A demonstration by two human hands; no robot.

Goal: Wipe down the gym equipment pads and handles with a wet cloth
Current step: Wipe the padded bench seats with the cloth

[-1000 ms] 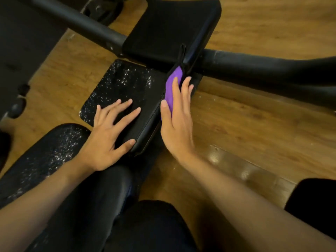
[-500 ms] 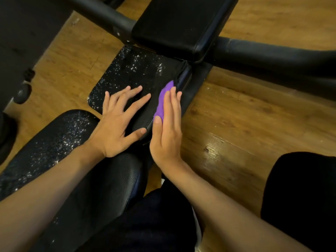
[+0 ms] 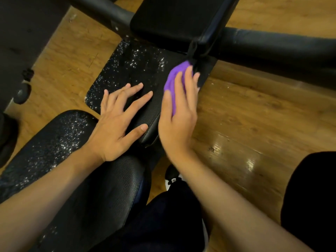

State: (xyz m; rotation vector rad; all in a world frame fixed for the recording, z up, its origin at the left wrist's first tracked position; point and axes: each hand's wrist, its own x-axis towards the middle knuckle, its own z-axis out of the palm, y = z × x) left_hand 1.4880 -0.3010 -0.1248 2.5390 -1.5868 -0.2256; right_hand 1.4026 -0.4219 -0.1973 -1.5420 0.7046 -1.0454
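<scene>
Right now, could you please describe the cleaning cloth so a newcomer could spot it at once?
Find the flat black pad speckled with shiny specks, above the wooden floor. Along its right edge, the right hand presses the cloth flat. It is the only purple thing among black padding.

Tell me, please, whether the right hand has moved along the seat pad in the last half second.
Yes. The right hand slid the purple cloth forward along the seat pad's side edge, up to the upper pad's corner.
</scene>
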